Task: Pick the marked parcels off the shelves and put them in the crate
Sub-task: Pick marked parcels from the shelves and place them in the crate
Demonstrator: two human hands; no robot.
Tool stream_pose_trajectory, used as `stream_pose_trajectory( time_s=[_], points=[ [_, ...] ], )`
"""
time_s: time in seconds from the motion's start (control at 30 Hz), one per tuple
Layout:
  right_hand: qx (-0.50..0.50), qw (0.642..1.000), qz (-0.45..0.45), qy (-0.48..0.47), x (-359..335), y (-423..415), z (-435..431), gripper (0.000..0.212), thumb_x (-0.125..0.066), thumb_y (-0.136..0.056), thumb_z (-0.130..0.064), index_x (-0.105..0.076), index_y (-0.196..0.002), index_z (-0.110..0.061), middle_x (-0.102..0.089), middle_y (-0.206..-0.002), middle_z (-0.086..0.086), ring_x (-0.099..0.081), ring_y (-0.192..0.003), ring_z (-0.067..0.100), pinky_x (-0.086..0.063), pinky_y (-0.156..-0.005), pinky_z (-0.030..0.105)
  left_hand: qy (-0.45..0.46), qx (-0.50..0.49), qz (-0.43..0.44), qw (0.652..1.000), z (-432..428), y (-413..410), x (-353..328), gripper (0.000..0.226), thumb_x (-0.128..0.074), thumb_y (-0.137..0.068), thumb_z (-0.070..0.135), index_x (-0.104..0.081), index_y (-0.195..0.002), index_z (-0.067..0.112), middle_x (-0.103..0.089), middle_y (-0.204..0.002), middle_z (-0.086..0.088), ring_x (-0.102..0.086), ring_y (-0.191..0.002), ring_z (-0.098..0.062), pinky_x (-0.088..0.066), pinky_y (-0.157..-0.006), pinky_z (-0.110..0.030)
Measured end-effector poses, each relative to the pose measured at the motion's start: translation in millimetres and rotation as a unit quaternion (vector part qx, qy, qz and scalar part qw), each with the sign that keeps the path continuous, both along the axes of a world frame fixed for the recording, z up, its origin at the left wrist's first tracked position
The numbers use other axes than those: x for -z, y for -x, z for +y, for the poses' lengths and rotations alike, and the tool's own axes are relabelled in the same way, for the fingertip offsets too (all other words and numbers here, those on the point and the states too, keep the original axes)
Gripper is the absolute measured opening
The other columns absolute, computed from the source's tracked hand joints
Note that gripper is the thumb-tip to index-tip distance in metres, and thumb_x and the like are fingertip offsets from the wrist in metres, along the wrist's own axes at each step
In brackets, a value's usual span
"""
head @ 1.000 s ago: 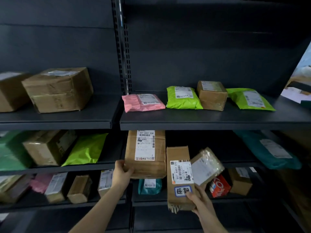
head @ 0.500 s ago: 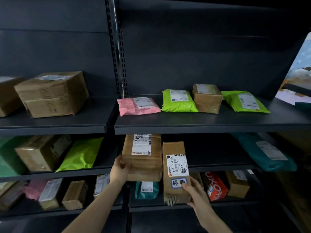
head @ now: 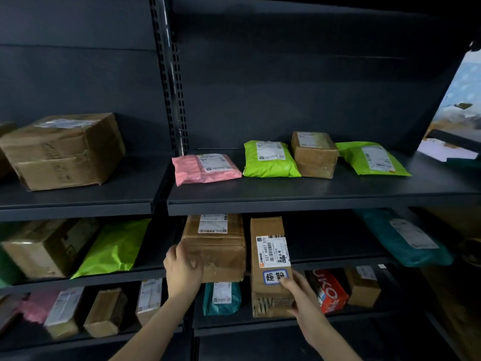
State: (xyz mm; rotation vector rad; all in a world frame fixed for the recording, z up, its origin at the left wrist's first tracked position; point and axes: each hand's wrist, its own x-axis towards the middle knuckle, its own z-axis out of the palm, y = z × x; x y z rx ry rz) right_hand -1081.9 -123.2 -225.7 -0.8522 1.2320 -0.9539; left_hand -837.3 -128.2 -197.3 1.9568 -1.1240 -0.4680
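Observation:
A tall brown parcel (head: 268, 230) carries a white shipping label and a blue-bordered handwritten sticker. My right hand (head: 299, 295) grips its lower right end and holds it upright in front of the middle shelf. To its left a wide brown box (head: 216, 251) with a white label rests on the middle shelf (head: 338, 260). My left hand (head: 182, 269) is closed on that box's lower left corner. No crate is in view.
The upper shelf (head: 312, 201) holds a pink bag (head: 205, 169), two green bags, a small brown box and a large carton (head: 62, 149). A teal bag (head: 406, 238) lies at the middle right. The bottom shelf has a red box (head: 330, 290), a teal pouch and small boxes.
The wide box has gone from tilted up to lying back on the middle shelf under my left hand. The marked parcel stays in my right hand. A plastic-wrapped parcel beside it is out of sight.

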Motion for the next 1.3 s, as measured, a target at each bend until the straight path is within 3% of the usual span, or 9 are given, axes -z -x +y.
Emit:
stream_pose_trajectory(
  time_s=[0.2,0.33,0.47,0.57,0.67,0.77,0.97,1.1,1.3],
  points=[
    [0.014,1.0,-0.011,0.011,7,16,17,0.044,-0.075,-0.071,-0.034,-0.059,-0.111,-0.037,-0.056,-0.123,0.008,-0.061,-0.105,0.023,-0.052,-0.09,0.046,0.059,0.084,-0.101,0.99,31,42,14,0.038,-0.067,-0.084,0.013,-0.056,-0.118,0.001,-0.054,-0.117,-0.015,-0.049,-0.112,-0.034,-0.041,-0.093,-0.04],
    [0.005,0.999,-0.026,0.029,7,28,36,0.035,-0.064,-0.083,-0.022,-0.057,-0.116,-0.03,-0.067,-0.111,0.002,-0.064,-0.102,0.02,-0.05,-0.093,0.042,-0.049,0.194,0.078,0.977,40,73,18,0.065,-0.057,-0.082,0.054,-0.05,-0.129,0.01,-0.054,-0.128,-0.007,-0.047,-0.124,-0.023,-0.041,-0.103,-0.037],
    [0.0,0.998,-0.046,0.044,10,44,56,0.034,-0.06,-0.086,-0.016,-0.056,-0.117,-0.028,-0.068,-0.111,0.0,-0.065,-0.1,0.017,-0.051,-0.082,0.032,-0.14,0.223,0.317,0.911,47,107,18,0.076,-0.055,-0.085,0.055,-0.031,-0.145,0.015,-0.038,-0.147,-0.002,-0.036,-0.137,-0.021,-0.03,-0.114,-0.037],
    [-0.001,0.998,-0.054,0.042,18,53,72,0.036,-0.06,-0.083,-0.013,-0.057,-0.118,-0.025,-0.069,-0.11,0.003,-0.068,-0.095,0.015,-0.051,-0.077,0.029,-0.179,0.253,0.368,0.877,53,123,32,0.11,-0.07,-0.058,0.071,-0.029,-0.146,0.022,-0.051,-0.14,0.002,-0.051,-0.125,-0.019,-0.038,-0.109,-0.043],
    [0.001,0.998,-0.054,0.036,28,61,89,0.033,-0.057,-0.087,-0.008,-0.057,-0.116,-0.024,-0.068,-0.109,0.004,-0.069,-0.09,0.012,-0.052,-0.072,0.024,-0.18,0.261,0.406,0.857,65,137,43,0.083,-0.074,-0.07,0.049,-0.036,-0.138,0.022,-0.065,-0.121,-0.001,-0.064,-0.105,-0.019,-0.053,-0.088,-0.036],
    [-0.008,0.998,-0.047,0.034,32,67,103,0.033,-0.054,-0.089,-0.008,-0.055,-0.119,-0.023,-0.069,-0.107,0.001,-0.069,-0.092,0.01,-0.053,-0.071,0.021,-0.167,0.262,0.415,0.855,74,146,49,0.048,-0.064,-0.086,0.026,-0.04,-0.128,0.022,-0.068,-0.109,-0.002,-0.066,-0.096,-0.018,-0.054,-0.073,-0.028],
    [0.009,1.0,0.002,0.002,58,70,130,0.029,-0.052,-0.093,-0.028,-0.049,-0.122,-0.033,-0.057,-0.124,-0.008,-0.05,-0.116,0.011,-0.033,-0.102,0.032,-0.168,0.255,0.397,0.866,92,130,78,0.077,-0.072,-0.08,0.034,-0.032,-0.142,0.013,-0.061,-0.127,-0.009,-0.064,-0.107,-0.023,-0.055,-0.083,-0.036],
    [0.063,0.994,0.089,-0.002,100,70,156,0.044,-0.057,-0.091,-0.025,-0.046,-0.133,-0.018,-0.056,-0.113,0.004,-0.049,-0.105,0.013,-0.033,-0.093,0.023,-0.187,0.257,0.369,0.873,118,112,111,0.082,-0.073,-0.078,0.036,-0.031,-0.144,0.013,-0.06,-0.129,-0.007,-0.062,-0.111,-0.024,-0.048,-0.099,-0.046],
    [0.08,0.967,0.232,-0.066,191,73,201,0.052,-0.065,-0.086,-0.02,-0.047,-0.132,-0.006,-0.046,-0.089,-0.002,-0.046,-0.095,0.014,-0.033,-0.09,0.021,-0.232,0.239,0.348,0.876,161,94,186,0.069,-0.07,-0.082,0.03,-0.036,-0.139,0.013,-0.06,-0.128,-0.007,-0.061,-0.112,-0.025,-0.048,-0.099,-0.042]
  ],
)
